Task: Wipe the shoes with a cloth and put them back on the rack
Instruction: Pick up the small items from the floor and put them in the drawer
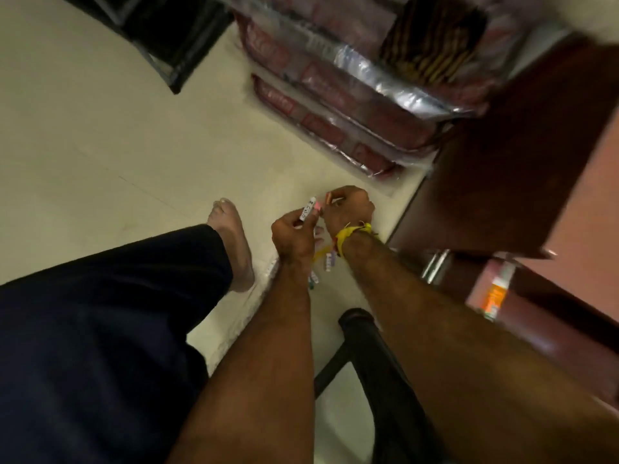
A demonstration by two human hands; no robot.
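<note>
No shoe, cloth or rack shows in the head view. My left hand (pixel 294 234) grips a small white marker-like tube (pixel 307 211) with printed text and a pink end. Just to its right, my right hand (pixel 348 205) has curled fingers that pinch a small pink piece (pixel 328 197), close to the tube's pink end. A yellow thread band (pixel 351 234) is tied round my right wrist. Several more small tubes (pixel 330 262) lie on the floor beneath my wrists, partly hidden by my arms.
My bare foot (pixel 231 242) and dark trouser leg (pixel 100 329) stand on the pale tile floor (pixel 100 145). Stacked red packs in plastic (pixel 335 95) lie ahead. Brown wooden furniture (pixel 502 162) fills the right. A black chair frame (pixel 368 349) stands below my right arm.
</note>
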